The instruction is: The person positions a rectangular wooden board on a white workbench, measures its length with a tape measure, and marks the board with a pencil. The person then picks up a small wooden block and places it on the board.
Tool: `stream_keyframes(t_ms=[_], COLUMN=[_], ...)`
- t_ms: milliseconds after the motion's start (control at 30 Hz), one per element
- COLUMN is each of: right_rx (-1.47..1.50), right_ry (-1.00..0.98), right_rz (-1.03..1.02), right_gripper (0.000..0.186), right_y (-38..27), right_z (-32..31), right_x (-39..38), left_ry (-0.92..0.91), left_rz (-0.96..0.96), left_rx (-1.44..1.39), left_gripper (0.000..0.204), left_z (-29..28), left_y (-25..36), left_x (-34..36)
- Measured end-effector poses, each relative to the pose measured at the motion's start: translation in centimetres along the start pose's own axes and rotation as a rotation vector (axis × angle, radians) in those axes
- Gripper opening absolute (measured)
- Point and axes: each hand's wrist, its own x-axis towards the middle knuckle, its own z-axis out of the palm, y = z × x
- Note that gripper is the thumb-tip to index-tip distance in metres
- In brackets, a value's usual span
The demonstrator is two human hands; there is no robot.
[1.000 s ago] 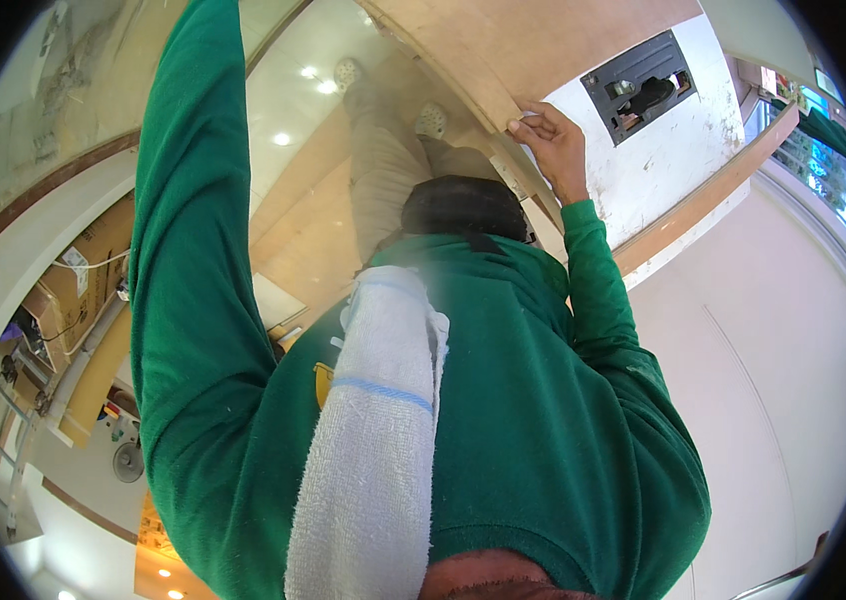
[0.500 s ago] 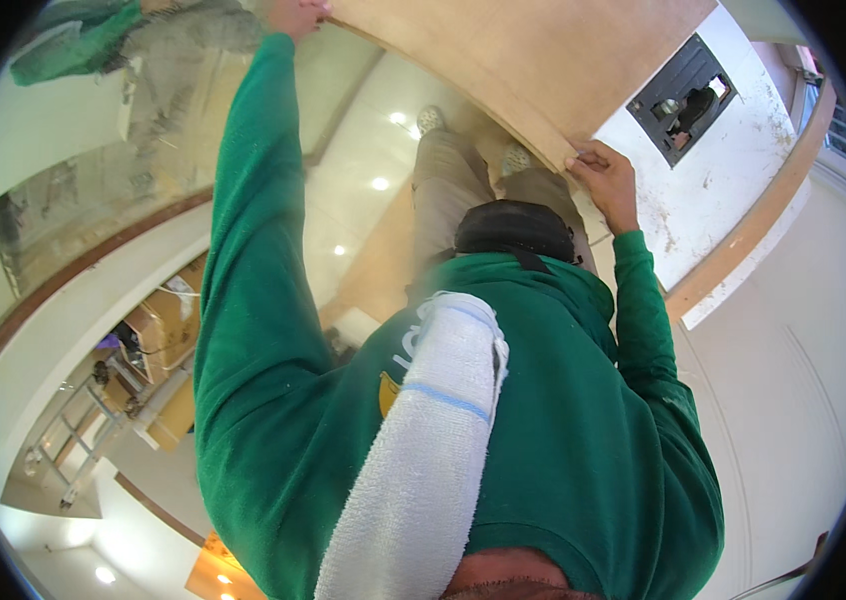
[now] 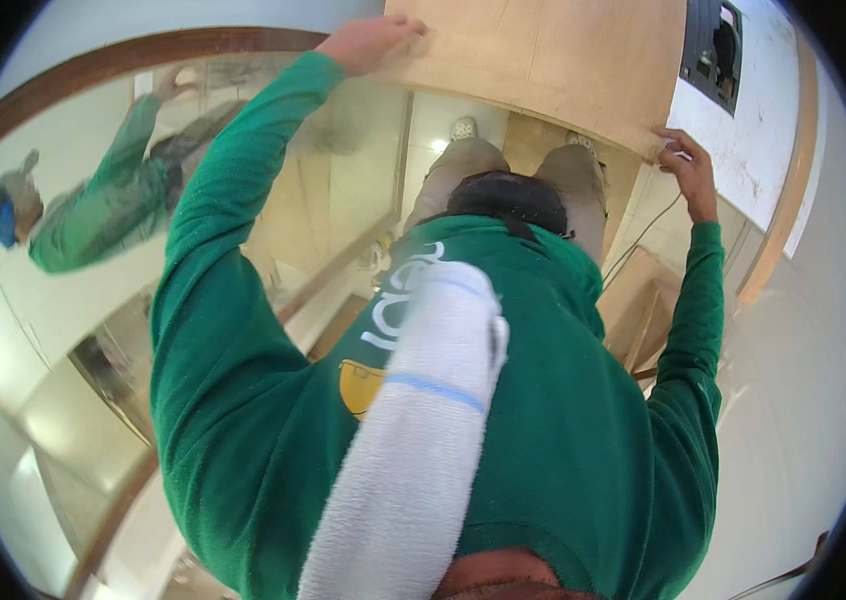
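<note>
A light-brown wooden board [image 3: 553, 60] lies flat in front of me, its near edge above my knees. At its left edge is my left hand [image 3: 373, 45], slightly blurred, with the fingers closed over that side. My right hand [image 3: 691, 170] pinches the near right corner between thumb and fingers. The undersides of the fingers are hidden on both hands. Beside the board's right edge, a black rectangular fitting with an opening [image 3: 713, 55] is set in a white, scuffed surface [image 3: 753, 130].
A wood-edged curved strip [image 3: 783, 230] borders the white surface on the right. To the left, a glossy panel [image 3: 343, 190] under a dark brown rim [image 3: 163, 45] reflects a green-sleeved figure. A thin cable [image 3: 643, 235] hangs below my right hand. A white towel [image 3: 413, 430] hangs over my chest.
The board sits straighter and farther right in view, covering more beside the black fitting. My left hand has come right and down in the picture; my right hand stays at the corner.
</note>
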Motion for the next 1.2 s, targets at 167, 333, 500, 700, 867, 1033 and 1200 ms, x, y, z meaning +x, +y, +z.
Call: stream_keyframes(t_ms=[167,333,500,700,867,1033,1200], right_rx=[-0.076,-0.055,-0.099,-0.069,-0.223,-0.188,-0.179], right_ry=[0.129,0.238,0.331,0.401,0.449,0.507,0.535], right_rz=[-0.051,-0.029,0.043,0.049,0.079,0.128,0.226], right_gripper=[0.043,0.042,0.042,0.044,0.044,0.039,0.040], right_y=[0.7,0.6,0.6,0.9,0.7,-0.4,-2.2], right_z=[0.6,1.4,2.3,3.4,3.5,3.5,3.8], right_x=[-0.7,-1.0,-1.3,-1.7,-1.7,-1.7,-1.9], left_ry=[-0.480,-0.267,-0.360,-0.607,-0.660,-0.647,-0.604], left_rz=[0.304,0.844,0.931,0.812,0.803,0.837,0.866], left_rx=[0.242,0.430,0.501,0.273,0.187,0.183,0.210], left_gripper=[0.115,0.129,0.154,0.170,0.168,0.168,0.172], left_z=[-1.7,-1.6,-0.7,-2.2,-3.3,-3.4,-2.7], left_y=[1.7,1.6,1.7,2.1,2.4,2.0,1.1], left_x=[5.4,8.0,9.9,9.9,10.2,10.5,10.3])
